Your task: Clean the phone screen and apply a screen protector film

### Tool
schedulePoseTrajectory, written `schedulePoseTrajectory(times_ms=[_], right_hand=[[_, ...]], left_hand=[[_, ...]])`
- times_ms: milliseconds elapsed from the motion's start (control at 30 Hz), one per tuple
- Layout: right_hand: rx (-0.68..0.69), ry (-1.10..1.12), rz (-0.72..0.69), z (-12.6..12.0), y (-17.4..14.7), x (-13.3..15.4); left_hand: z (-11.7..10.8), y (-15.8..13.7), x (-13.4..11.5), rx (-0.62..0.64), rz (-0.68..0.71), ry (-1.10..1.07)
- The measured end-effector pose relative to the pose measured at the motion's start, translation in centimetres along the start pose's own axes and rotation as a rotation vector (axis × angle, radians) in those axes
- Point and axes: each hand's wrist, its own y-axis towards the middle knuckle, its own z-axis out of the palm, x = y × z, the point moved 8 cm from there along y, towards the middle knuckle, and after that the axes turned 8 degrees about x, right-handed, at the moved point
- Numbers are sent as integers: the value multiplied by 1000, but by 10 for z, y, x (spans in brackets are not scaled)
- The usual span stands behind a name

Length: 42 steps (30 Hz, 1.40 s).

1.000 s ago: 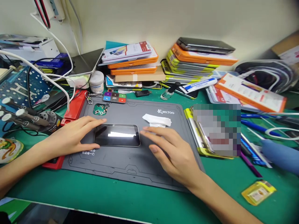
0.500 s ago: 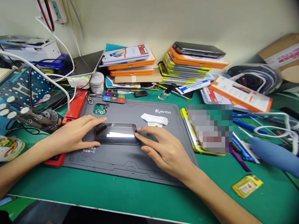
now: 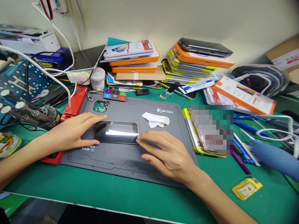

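Note:
A smartphone (image 3: 116, 129) lies screen up on the grey work mat (image 3: 116, 160), with a bright reflection across its glass. Around its left end my left hand (image 3: 71, 132) is spread, thumb by the near edge and fingers by the far edge. My right hand (image 3: 167, 154) reaches the phone's right end; a fingertip touches the near right corner, and the thumb stays apart over the mat. Its fingers are apart, without a grip on anything. A crumpled white wipe (image 3: 156, 120) lies on the mat behind the right hand.
Small circuit parts (image 3: 101, 106) sit in a mat cutout. At left stand a screwdriver holder (image 3: 50, 116) and a red device (image 3: 74, 101). Boxes (image 3: 133, 60) are stacked behind. At right lie a yellow-edged package (image 3: 192, 133), a yellow packet (image 3: 247, 188) and a blurred blue sleeve (image 3: 275, 157).
My right fingers have drawn closer together and shifted slightly toward the near right corner of the phone. The left hand and the phone keep their places; the view has shifted a little.

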Motion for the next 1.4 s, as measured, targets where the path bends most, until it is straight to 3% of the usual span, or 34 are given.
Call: schedulePoseTrajectory(times_ms=[167, 400, 567, 833, 1400], right_hand=[[13, 57, 22, 0, -3, -5], [86, 115, 303, 16, -7, -34], [197, 93, 294, 33, -6, -34], [182, 57, 315, 37, -1, -39], [166, -7, 227, 32, 2, -31]], left_hand=[[1, 0, 0, 11, -5, 7], [3, -1, -1, 23, 0, 27], [2, 0, -2, 19, -2, 21], [3, 2, -1, 24, 13, 26], [4, 2, 0, 28, -1, 27]])
